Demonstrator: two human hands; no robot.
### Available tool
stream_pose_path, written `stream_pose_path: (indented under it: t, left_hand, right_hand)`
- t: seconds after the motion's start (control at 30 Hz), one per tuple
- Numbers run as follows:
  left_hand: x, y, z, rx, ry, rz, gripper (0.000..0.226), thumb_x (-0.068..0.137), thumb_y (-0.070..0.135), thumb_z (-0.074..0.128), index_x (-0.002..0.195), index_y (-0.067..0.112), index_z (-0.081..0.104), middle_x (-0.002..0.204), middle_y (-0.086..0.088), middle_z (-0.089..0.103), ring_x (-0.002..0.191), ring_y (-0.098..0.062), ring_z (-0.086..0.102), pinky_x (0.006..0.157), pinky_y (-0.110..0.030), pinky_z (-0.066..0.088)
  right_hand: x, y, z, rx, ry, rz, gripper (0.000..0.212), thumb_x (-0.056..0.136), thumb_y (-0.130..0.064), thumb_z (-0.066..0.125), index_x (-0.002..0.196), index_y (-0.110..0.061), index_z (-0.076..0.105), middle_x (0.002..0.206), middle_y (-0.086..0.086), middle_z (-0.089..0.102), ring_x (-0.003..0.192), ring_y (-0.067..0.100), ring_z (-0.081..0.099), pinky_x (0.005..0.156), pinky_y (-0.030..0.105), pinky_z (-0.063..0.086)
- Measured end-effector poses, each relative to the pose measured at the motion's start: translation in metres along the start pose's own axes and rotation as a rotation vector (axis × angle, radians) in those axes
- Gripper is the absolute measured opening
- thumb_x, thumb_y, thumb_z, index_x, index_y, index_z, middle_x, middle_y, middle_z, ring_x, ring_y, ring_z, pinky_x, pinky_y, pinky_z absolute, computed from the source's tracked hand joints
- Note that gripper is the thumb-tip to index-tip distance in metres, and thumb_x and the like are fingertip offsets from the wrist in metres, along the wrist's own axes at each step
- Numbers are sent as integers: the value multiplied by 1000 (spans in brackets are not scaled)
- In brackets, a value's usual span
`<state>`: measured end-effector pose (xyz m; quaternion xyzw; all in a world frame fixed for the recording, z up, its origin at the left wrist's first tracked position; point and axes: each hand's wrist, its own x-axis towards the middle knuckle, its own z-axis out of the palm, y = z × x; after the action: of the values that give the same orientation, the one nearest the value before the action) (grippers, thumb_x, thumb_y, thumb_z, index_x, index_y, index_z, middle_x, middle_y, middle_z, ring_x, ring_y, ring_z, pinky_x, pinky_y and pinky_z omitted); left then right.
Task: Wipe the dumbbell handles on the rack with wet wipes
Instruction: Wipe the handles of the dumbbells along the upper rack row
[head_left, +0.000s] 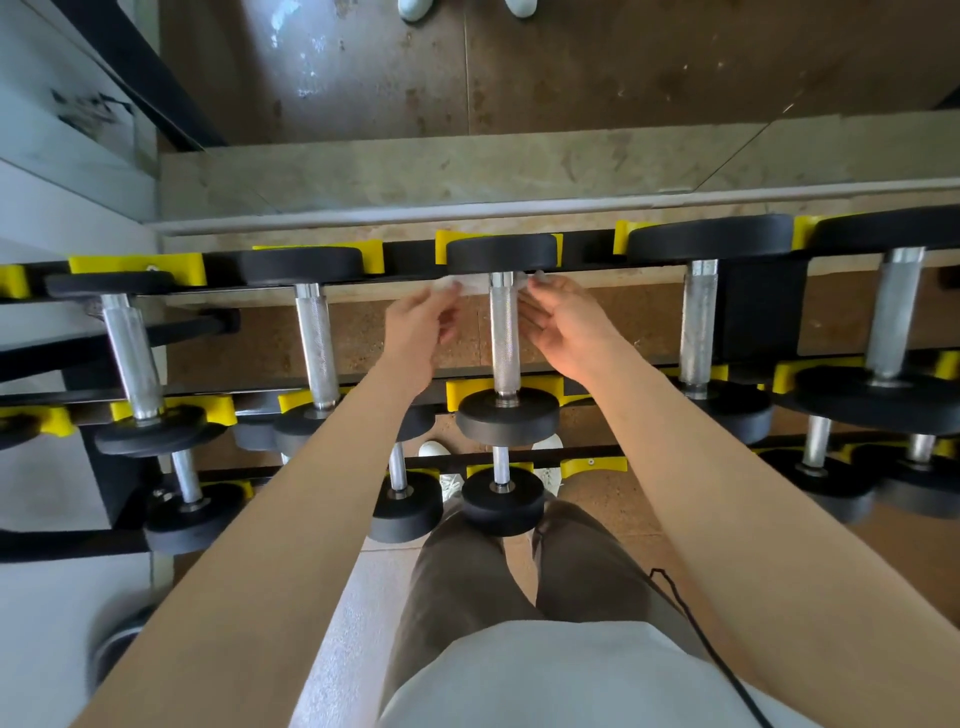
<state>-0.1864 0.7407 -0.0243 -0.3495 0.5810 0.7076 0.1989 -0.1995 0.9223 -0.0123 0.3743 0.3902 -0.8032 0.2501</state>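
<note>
A dumbbell with a knurled silver handle (504, 338) and black heads lies on the top tier of the rack (410, 254), straight ahead of me. A white wet wipe (467, 285) is stretched behind the far end of that handle. My left hand (423, 330) pinches the wipe's left end beside the handle. My right hand (563, 325) holds the wipe's right end on the other side. Both hands sit close to the handle, one on each side.
More dumbbells (698, 322) lie left and right on yellow cradles (137, 267), and lower tiers hold smaller ones (501, 499). A mirror and ledge (467, 171) run behind the rack. A black cable (696, 623) hangs by my right leg.
</note>
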Motion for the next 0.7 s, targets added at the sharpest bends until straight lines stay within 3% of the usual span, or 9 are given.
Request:
stream_pose_path:
  t: [0.17,0.33,0.47,0.57,0.7]
  left_hand:
    - [-14,-2,23,-58,46,107,12,95,20,69,95,9,74,95,-8,75,89,-18,71,82,-29,59]
    - [-16,-3,45,48,-23,42,19,104,17,54,97,15,72,91,-7,71,86,-20,65,84,-33,54]
    - [-27,-1,28,65,74,170,15,102,19,58,97,19,72,98,-4,76,94,-17,75,85,-28,60]
    - [-33,-1,13,55,196,263,13,100,20,62,93,21,73,96,-3,77,96,-17,74,87,-30,60]
    - [-28,-8,14,247,171,263,12,98,22,65,91,27,74,91,2,77,93,-15,74,91,-36,59]
  right_hand:
    - [-5,1,0,162,79,-24,23,96,0,58,116,-11,55,109,12,74,105,26,72,91,41,57]
    - [-19,-8,-27,397,83,-100,34,91,-2,65,122,-11,54,105,11,73,102,22,71,98,39,55]
    - [-21,3,-9,133,83,-136,32,89,2,66,118,-7,56,114,12,72,105,24,72,96,38,56]
    - [-14,11,8,-90,173,-172,26,88,3,68,109,-9,61,110,11,71,101,23,73,96,40,56]
    - [-19,0,-2,-57,172,-169,23,91,1,66,110,-10,61,114,14,70,104,24,72,94,37,57]
